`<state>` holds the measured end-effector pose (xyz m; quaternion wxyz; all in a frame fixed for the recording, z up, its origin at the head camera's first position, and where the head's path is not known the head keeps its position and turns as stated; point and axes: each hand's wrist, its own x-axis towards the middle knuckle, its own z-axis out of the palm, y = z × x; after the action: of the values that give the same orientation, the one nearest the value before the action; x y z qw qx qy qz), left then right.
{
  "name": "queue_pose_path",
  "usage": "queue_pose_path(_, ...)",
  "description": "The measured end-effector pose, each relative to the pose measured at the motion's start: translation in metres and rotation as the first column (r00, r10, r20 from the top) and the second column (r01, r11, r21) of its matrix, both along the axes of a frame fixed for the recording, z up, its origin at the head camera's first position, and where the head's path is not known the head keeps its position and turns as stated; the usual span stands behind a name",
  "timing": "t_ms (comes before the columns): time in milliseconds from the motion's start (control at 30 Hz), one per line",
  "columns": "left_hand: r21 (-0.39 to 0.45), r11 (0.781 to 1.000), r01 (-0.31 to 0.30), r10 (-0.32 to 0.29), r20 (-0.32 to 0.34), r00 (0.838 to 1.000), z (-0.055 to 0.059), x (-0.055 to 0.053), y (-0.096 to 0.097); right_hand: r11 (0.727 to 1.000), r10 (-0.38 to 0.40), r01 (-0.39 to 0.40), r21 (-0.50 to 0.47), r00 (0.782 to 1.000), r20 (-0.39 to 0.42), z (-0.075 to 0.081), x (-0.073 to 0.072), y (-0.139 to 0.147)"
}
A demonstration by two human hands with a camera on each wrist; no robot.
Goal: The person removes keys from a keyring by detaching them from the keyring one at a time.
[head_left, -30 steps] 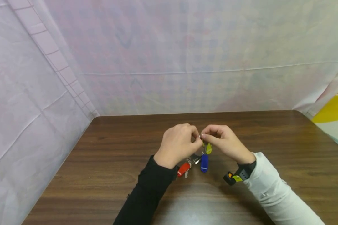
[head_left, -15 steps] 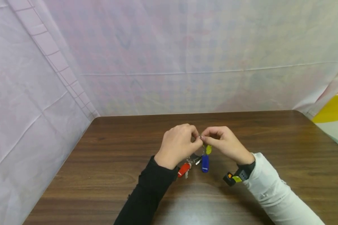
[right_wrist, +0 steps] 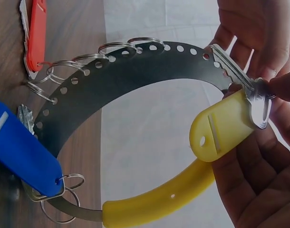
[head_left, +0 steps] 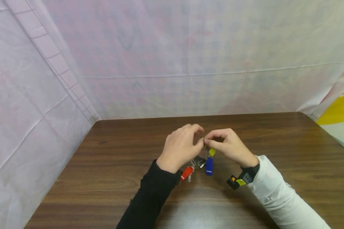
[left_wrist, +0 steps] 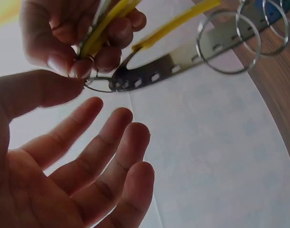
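Note:
My right hand (head_left: pixel 229 144) pinches a small split ring bearing a key (right_wrist: pixel 258 107) and a yellow key tag (right_wrist: pixel 226 128). These sit at one end of a large metal key ring (right_wrist: pixel 135 66), a dark curved band punched with holes. My left hand (head_left: pixel 179 148) is close opposite, its thumb tip at a small ring (left_wrist: pixel 100 90) by the right fingertips. In the left wrist view its other fingers are spread away from the thumb and hold nothing. A yellow sleeve (right_wrist: pixel 159 199) covers part of the large ring's thinner side.
Several bare split rings (right_wrist: pixel 119 49) hang along the band. A blue key tag (right_wrist: pixel 21 147) and a red key tag (head_left: pixel 187 173) with a key hang at its lower part, close over the brown table (head_left: pixel 117 190). Pale cloth (head_left: pixel 172 63) stands behind the table.
The left index finger has lifted away from the thumb, leaving a gap. The right hand stays in place, still pinching. The yellow and blue tags have shifted slightly.

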<state>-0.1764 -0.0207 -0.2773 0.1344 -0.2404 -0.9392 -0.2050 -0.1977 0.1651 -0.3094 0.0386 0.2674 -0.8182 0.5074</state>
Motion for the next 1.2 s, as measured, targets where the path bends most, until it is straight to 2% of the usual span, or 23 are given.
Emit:
queue_pose_path(200,-0.005,0.998,0.055,-0.055,0.017,0.998,-0.0001,0.0,0.0015,1.0,0.003,-0.002,-0.026,1.0,0.009,-0.0004,-0.0004,0.0002)
queue_pose_path(533,-0.031,0.995,0.093,-0.089,0.097,0.991,0.003,-0.0013,-0.0008,0.999,0.012,-0.011,-0.041,1.0,0.022,-0.0012,-0.0009,0.0004)
queue_pose_path(700,-0.059,0.992,0.108,-0.102,0.1,0.99,0.0032,-0.0018,-0.0013,0.999,0.016,-0.014,-0.052,0.999,0.038,-0.0011,-0.0007,0.0005)
queue_pose_path(967,-0.106,0.989,0.106,-0.099,0.066,0.993,0.0015,-0.0019,0.0001,0.998,0.009,-0.006,-0.061,0.999,0.042,-0.0014,-0.0007,0.0011)
queue_pose_path(1200,-0.134,0.986,0.104,-0.093,0.087,0.992,0.0009,-0.0009,-0.0007,0.998,0.018,-0.015,-0.065,0.998,0.052,-0.0006,-0.0007,0.0011)
